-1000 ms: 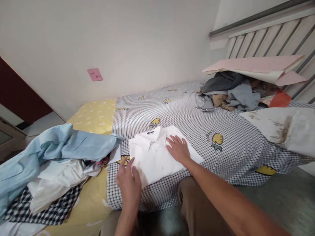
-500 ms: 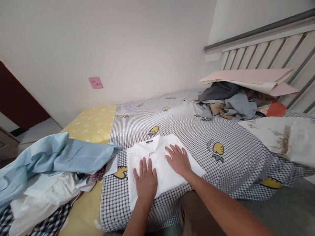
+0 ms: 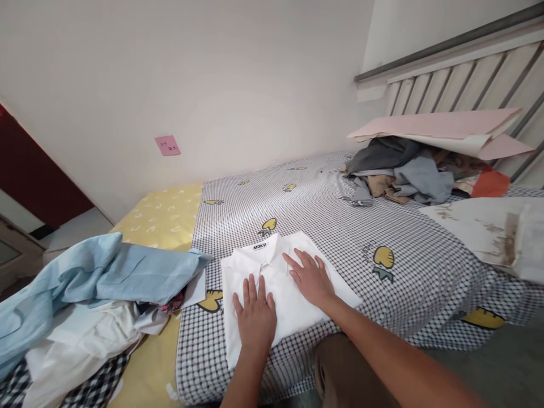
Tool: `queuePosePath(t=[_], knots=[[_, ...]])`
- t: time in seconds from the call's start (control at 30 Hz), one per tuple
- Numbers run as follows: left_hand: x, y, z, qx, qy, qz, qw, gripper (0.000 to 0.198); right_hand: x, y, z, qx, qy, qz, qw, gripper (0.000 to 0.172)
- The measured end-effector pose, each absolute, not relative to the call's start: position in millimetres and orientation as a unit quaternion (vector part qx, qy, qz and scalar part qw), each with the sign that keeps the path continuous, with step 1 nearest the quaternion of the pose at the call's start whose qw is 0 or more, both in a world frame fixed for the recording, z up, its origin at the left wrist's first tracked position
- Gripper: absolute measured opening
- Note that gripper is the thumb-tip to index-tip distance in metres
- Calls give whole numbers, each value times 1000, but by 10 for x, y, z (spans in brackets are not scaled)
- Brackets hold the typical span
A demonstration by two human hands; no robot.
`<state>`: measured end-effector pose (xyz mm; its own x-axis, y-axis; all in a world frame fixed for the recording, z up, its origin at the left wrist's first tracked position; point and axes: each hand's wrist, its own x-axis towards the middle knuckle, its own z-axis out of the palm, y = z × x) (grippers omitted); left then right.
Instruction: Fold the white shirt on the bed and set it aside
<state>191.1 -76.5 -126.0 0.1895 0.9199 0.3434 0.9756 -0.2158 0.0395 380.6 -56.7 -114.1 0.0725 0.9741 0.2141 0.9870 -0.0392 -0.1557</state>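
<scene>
A folded white shirt (image 3: 293, 309) lies flat on the checked bedsheet (image 3: 323, 209), its collar pointing away from me and a printed label inside the neck. My left hand (image 3: 255, 317) rests palm down on the shirt's left front, fingers spread, just below the collar. On the right part of the shirt lies my right hand (image 3: 311, 277), also palm down with fingers apart. Neither hand holds anything.
Light blue clothing (image 3: 140, 272) and white cloth (image 3: 85, 340) are heaped at the left. Grey and brown clothes (image 3: 420, 175) lie at the back right under pink sheets (image 3: 442, 127). A stained white bag (image 3: 493, 232) sits at the right edge.
The view has shifted slightly. My right hand's fingers have moved a little on the shirt towards the collar, with the index finger now more apart. My left hand stays on the shirt.
</scene>
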Motion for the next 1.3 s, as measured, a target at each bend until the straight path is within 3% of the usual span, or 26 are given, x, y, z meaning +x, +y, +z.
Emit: queuePosePath(t=[0.47,0.67,0.9,1.3], knots=[[1914,-726,-1429,-749,-615,-193,153,49,3815,-481,-1136,-728,-664,26,169,48],[1914,-712,-1450,-744,-615,-218,145,50,3658,-236,-874,-733,-635,-5,244,52],[1914,-715,-1475,-742,-619,-229,116,50,3537,163,-1064,-722,-681,71,95,63],[1903,-720,-1474,-746,-617,-219,121,51,3476,353,-1172,-756,-643,62,106,65]])
